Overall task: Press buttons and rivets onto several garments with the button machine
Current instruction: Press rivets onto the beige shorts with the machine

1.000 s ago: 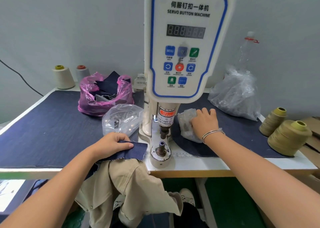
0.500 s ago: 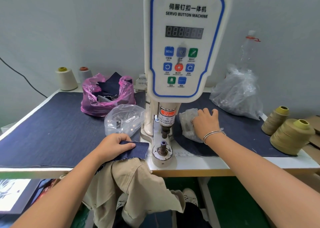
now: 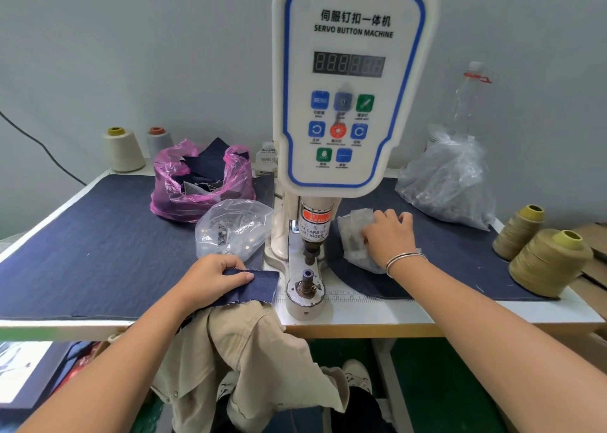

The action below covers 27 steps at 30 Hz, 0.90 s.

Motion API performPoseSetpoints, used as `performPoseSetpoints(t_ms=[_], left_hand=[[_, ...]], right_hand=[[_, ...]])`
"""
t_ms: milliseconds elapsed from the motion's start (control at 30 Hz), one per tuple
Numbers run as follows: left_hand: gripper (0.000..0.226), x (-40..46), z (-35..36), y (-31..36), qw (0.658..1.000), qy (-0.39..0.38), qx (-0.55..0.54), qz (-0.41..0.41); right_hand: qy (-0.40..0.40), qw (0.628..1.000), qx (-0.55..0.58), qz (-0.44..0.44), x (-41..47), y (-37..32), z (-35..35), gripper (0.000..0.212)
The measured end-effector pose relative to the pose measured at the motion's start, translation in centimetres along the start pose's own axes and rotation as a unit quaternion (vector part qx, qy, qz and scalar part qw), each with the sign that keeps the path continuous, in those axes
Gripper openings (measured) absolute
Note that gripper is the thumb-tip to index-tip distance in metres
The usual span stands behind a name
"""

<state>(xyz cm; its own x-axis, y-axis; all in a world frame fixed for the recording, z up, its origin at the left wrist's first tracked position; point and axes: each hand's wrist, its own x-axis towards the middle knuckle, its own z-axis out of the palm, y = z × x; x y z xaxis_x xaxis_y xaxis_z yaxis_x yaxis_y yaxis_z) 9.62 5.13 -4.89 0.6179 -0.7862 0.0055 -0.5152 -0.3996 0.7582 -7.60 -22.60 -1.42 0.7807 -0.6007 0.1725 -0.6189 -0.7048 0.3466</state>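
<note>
A tall white plastic button machine (image 3: 353, 81) stands at the middle of the worktop (image 3: 377, 314), its blue-outlined panel printed "SERVO BUTTON MACHINE" under a row of Chinese characters, with a dark digit display and blue, green and orange keys, one marked "MENU". A red label on its cylindrical metal head reads "WARNING", and below it "TAKE CARE OF YOUR FINGER". Under the head sits a round metal die (image 3: 307, 289) with a small purple-tipped post. The left hand (image 3: 210, 278) grips a frayed rectangular denim piece (image 3: 254, 289) just left of the die, thumb on top and fingers curled over its edge; a soft khaki garment (image 3: 249, 350) hangs off the worktop edge below it. The right hand (image 3: 389, 238), a thin metal bangle at its wrist, lies with fingers bent on a crinkled clear plastic bag (image 3: 353, 235) right of the machine; whether it pinches anything I cannot tell. A dark denim mat (image 3: 98, 245) covers the worktop. A pink bag (image 3: 200, 183) holds denim scraps, another clear bag (image 3: 233, 227) small metal parts, and conical thread spools (image 3: 548, 261) stand at the right.
</note>
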Motion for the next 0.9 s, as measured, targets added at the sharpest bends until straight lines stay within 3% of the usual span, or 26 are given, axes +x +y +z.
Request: performPoseSetpoints(t_ms=[433,733,900], left_hand=[[0.025,0.1,0.0,0.0,1.0,-0.001,0.001,-0.002],[0.024,0.1,0.0,-0.1,1.0,0.001,-0.008,-0.006],[0.021,0.1,-0.1,-0.1,1.0,0.005,-0.008,-0.004]], right_hand=[[-0.006,0.998,-0.065,-0.026,0.1,-0.3,-0.4,0.022],[-0.047,0.999,-0.012,0.018,0.6,0.0,-0.4,0.021],[-0.04,0.997,-0.058,-0.032,0.8,0.5,-0.6,0.023]])
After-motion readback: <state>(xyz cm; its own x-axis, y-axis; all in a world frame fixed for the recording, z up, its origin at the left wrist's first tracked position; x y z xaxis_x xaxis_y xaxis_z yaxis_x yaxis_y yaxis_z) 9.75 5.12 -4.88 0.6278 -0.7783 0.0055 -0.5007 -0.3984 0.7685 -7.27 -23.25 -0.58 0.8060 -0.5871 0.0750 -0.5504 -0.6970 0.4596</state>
